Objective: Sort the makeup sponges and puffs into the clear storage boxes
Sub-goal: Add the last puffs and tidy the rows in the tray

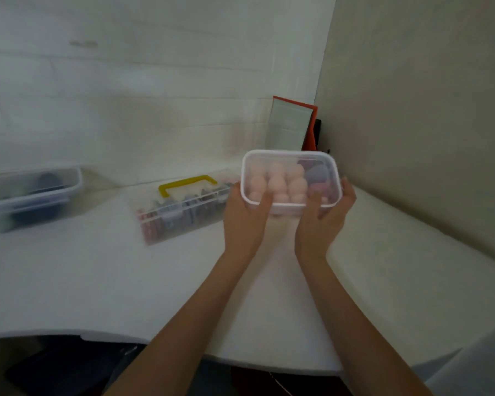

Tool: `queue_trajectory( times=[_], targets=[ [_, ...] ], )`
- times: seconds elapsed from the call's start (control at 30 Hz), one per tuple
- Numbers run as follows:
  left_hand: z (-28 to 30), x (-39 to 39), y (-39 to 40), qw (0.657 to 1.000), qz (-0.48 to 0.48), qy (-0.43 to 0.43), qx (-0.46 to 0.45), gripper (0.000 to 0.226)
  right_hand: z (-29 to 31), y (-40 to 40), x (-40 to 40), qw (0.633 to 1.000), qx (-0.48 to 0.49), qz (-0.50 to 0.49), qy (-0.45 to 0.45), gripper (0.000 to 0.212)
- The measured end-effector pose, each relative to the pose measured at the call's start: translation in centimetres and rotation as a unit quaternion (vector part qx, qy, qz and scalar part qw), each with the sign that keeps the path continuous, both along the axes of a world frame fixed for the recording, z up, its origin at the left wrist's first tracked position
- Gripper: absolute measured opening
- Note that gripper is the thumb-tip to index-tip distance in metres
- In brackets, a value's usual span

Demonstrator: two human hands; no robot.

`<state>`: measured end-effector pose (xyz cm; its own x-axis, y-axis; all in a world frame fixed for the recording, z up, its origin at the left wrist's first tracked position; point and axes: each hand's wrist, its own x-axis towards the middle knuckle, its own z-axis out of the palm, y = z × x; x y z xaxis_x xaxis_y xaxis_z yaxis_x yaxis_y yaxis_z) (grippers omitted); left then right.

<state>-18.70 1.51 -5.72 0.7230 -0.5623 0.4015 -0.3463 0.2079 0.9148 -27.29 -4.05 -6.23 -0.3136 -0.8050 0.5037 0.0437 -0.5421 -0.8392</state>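
A clear lidded storage box point(290, 158) hangs above the white table, tilted toward me. Through its lid show several pale pink sponges point(277, 182) on the left and darker purple and red ones point(317, 174) on the right. My left hand point(245, 217) grips the box's left near corner, thumb on the lid. My right hand point(325, 214) grips the right near corner, fingers round its side. A second clear box point(32, 192) with dark puffs inside sits far left on the table, blurred.
A clear organiser case with a yellow handle point(187, 182) lies on the table just left of my hands. An orange-framed mirror point(293, 124) leans in the corner behind the held box. A wall point(412, 110) closes the right side. The white table's point(126, 281) front edge curves near me.
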Motion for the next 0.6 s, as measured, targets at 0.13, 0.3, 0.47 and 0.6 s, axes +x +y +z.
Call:
queue_trajectory(
  times=[0.13,0.3,0.47,0.6],
  targets=[
    [1.4,4.1,5.0,0.988,0.130,-0.084,-0.002,0.049,1.0,3.7,4.8,0.995,0.007,0.093,0.020,0.053],
    [2.4,10.9,12.6,0.963,0.247,-0.106,0.030,0.044,1.5,9.1,12.6,0.982,-0.004,0.180,0.057,0.046],
    [1.9,17.6,20.1,0.938,0.336,-0.085,0.018,0.026,1.8,15.1,20.4,0.946,-0.010,0.299,0.123,0.058],
    [3.2,23.4,23.2,0.942,0.329,-0.055,0.030,0.046,3.0,17.5,26.1,0.911,-0.041,0.381,0.151,0.067]
  ],
)
